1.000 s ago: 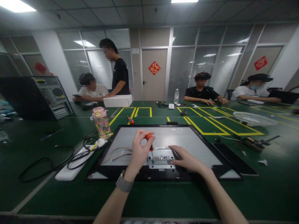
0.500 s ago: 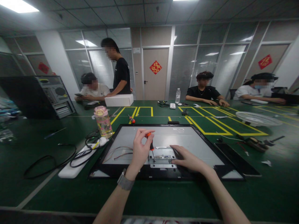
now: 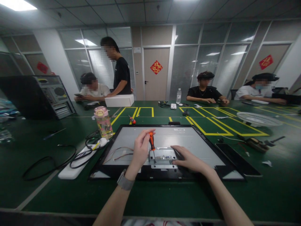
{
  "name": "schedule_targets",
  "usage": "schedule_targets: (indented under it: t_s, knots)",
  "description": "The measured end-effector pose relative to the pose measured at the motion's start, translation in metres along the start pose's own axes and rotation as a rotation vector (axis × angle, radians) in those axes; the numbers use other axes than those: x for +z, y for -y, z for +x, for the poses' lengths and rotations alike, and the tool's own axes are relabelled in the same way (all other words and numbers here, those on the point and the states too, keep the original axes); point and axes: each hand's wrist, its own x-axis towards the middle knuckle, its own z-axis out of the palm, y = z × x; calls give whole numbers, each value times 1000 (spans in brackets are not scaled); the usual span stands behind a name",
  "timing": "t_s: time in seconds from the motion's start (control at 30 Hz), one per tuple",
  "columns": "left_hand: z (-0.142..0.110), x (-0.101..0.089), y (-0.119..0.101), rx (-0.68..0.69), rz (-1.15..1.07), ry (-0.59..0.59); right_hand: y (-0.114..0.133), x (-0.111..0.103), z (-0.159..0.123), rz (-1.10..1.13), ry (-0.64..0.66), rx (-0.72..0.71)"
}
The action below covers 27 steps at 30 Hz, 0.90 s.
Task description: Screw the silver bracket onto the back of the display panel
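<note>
An orange and black screwdriver (image 3: 151, 142) stands nearly upright, its shaft pointing down at the left part of a silver metal bracket (image 3: 164, 167). My left hand (image 3: 141, 146) grips its handle from the left with the fingers at the top. My right hand (image 3: 188, 158) rests with fingers stretched along the bracket's right side, the thumb near its hinge part. Beneath both lies a large flat display panel (image 3: 199, 141), grey with a black frame. Thin wires (image 3: 122, 150) with small connectors lie on the panel, left of my left hand.
At left are a power strip (image 3: 76, 161) with black cable, a drink bottle (image 3: 103, 122) and a computer tower (image 3: 39, 97). A black slab (image 3: 237, 159) lies right of the panel. A second screwdriver (image 3: 132, 120) lies beyond it. Several people sit or stand across the green table (image 3: 58, 201).
The fingers of my left hand have shifted on the screwdriver, and more of its orange handle shows. My right hand stays in place on the bracket.
</note>
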Motion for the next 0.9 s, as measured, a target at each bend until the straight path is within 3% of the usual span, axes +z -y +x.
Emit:
schedule_targets:
  t_s: [0.13,0.3,0.47,0.6,0.8,0.9]
  knots:
    - [0,0,3,44,72,-72,-1,0,0,7,2,-7]
    - [0,0,3,-32,-10,-29,-1,0,-1,4,6,-5]
    - [0,0,2,35,68,-72,-3,1,0,7,-3,-13]
    - [0,0,1,10,30,-13,-3,2,0,-3,-4,-14]
    - [0,0,2,51,51,-62,-4,2,0,-4,-7,-12]
    - [0,0,1,22,32,-30,-3,2,-1,-13,-4,-10]
